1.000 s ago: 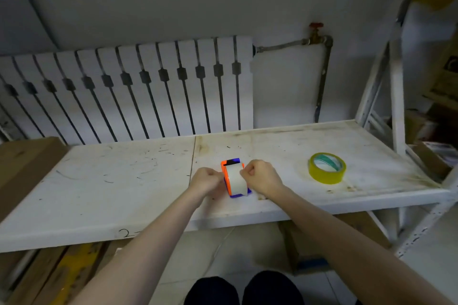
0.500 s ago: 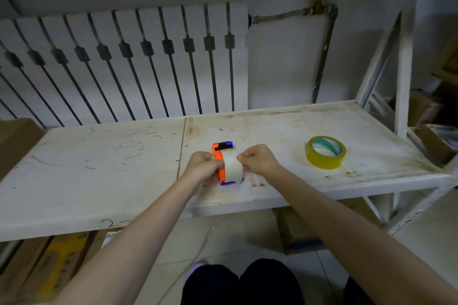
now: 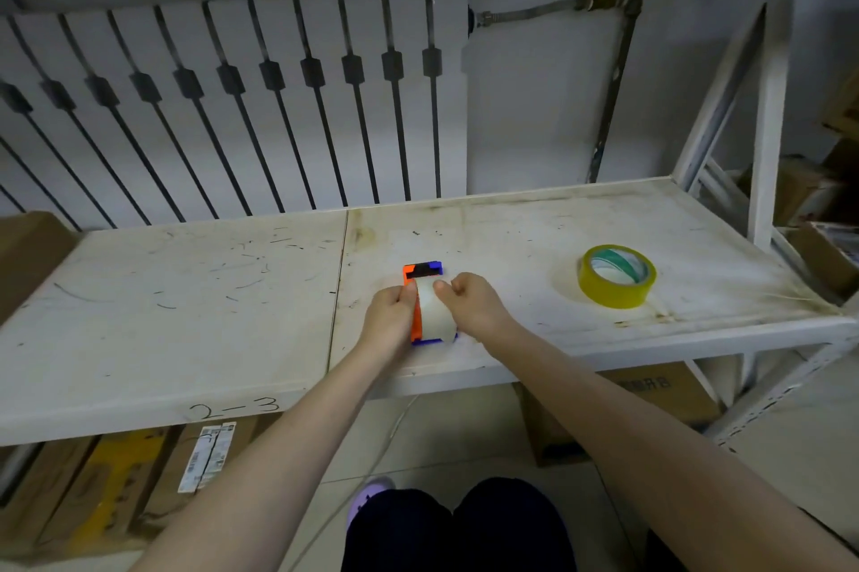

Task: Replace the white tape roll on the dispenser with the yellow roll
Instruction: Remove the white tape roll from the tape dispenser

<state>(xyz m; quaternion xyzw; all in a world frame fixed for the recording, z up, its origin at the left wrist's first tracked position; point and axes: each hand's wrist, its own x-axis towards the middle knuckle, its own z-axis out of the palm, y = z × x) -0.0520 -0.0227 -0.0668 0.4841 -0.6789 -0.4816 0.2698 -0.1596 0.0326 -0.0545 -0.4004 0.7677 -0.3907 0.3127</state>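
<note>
Both hands clamp the tape dispenser (image 3: 424, 306) near the shelf's (image 3: 186, 292) front edge: left hand (image 3: 389, 319) on its orange side, right hand (image 3: 469, 307) pinching the white tape roll (image 3: 433, 311). Yellow roll (image 3: 616, 275) lies flat, well to my right, nearest the right hand.

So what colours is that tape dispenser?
Dispenser: orange and blue with a black part, seen from the head view.

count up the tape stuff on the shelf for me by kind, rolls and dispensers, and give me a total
Tape rolls: 2, the white tape roll on the dispenser and the yellow tape roll lying flat to the right.
Dispensers: 1, the orange and blue dispenser between both hands.
Total: 3
</note>
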